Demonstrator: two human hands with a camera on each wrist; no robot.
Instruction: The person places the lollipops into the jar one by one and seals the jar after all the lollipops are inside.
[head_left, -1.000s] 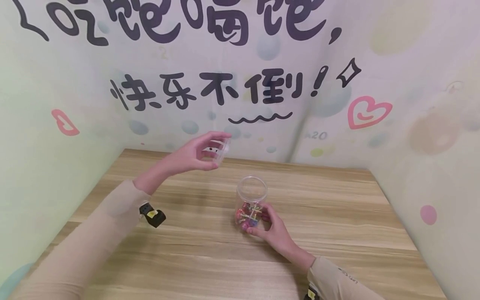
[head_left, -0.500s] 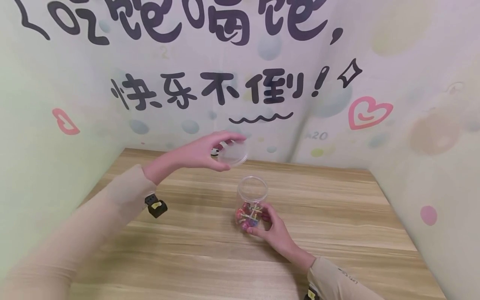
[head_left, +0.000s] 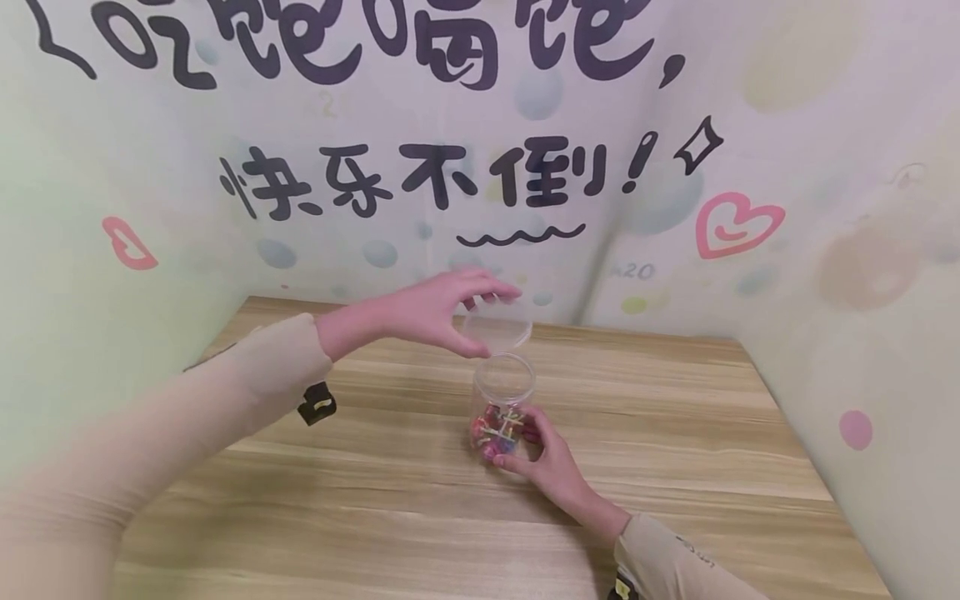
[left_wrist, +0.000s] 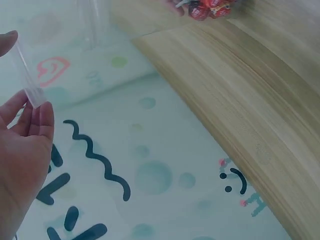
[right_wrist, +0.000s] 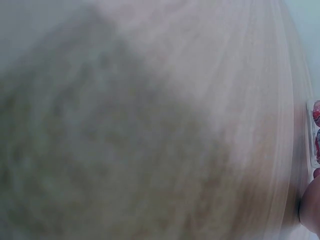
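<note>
A clear round jar (head_left: 483,396) stands upright and uncovered on the wooden table, with several lollipops (head_left: 497,433) in bright wrappers at its bottom. My right hand (head_left: 551,467) grips the jar low on its right side, fingers behind and thumb in front. Just above and behind the jar's rim, my left hand (head_left: 431,317) holds a clear round lid (head_left: 501,325) by its edge, apart from the jar. In the left wrist view the lid (left_wrist: 26,75) appears nearly edge-on between thumb and fingers. The right wrist view catches only a fingertip (right_wrist: 312,205) and a sliver of the jar.
The wood-grain table (head_left: 675,433) reaches back to a printed wall cloth (head_left: 420,108) with dark lettering. Pale walls close in on both sides. A small black device (head_left: 318,403) sits at the left wrist, and another (head_left: 622,586) at the right.
My left hand has carried the lid to the right and slightly down, from left of the jar to just over its rim, tilting it flatter. The right hand and jar stay put.
</note>
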